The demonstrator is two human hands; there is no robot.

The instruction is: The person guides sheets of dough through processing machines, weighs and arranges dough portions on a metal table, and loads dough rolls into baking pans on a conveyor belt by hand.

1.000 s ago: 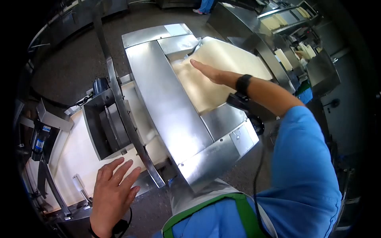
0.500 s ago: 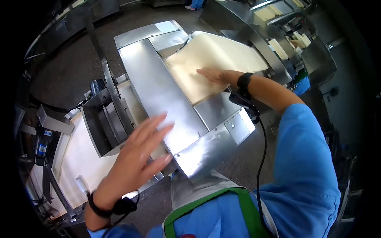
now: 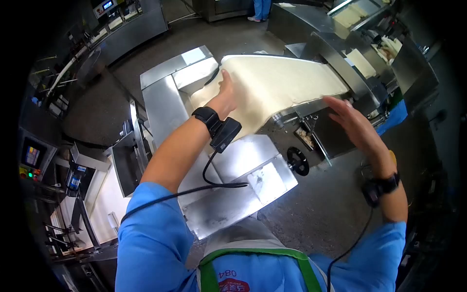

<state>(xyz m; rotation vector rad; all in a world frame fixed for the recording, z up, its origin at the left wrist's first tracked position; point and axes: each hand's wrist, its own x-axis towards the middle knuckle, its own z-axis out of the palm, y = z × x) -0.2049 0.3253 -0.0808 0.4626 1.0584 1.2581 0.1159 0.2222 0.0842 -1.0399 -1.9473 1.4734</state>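
A wide pale sheet of dough (image 3: pixel 287 78) runs from the right-hand conveyor down into the steel machine (image 3: pixel 163 109). My left hand (image 3: pixel 226 95) is at the sheet's left part, near the machine's opening, fingers extended and nothing held; whether it touches the dough is unclear. To the right, my right hand (image 3: pixel 355 124) is raised beside the sheet's near right edge, fingers spread and slightly blurred, with nothing in it. A black strap with a small box is on each wrist.
A black handwheel (image 3: pixel 297 161) sticks out from the machine's right side. At the lower left lies a white belt (image 3: pixel 104 209) by a lit control screen (image 3: pixel 33 155). Another person's blue-clad legs (image 3: pixel 261 9) stand at the top. Steel equipment (image 3: pixel 292 22) fills the upper right.
My left hand has moved from above the machine's near left side up to the dough. My right hand has left the dough's middle and swung right. The view has shifted.
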